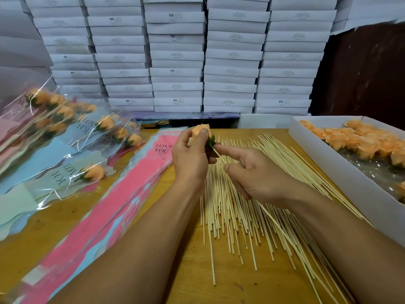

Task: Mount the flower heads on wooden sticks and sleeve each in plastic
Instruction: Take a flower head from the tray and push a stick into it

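Head view, left hand [189, 159] gripping flower head [200, 131], right hand [256, 172] pinching stick [220, 155]

white boxes [176, 62]: stacked in columns behind table | wooden table [192, 268] | dark red curtain [363, 71]: right

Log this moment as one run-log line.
step: mounting | left hand: grips flower head | right hand: holds stick at its base | sleeve: not yet

Box labels [235, 37] too small
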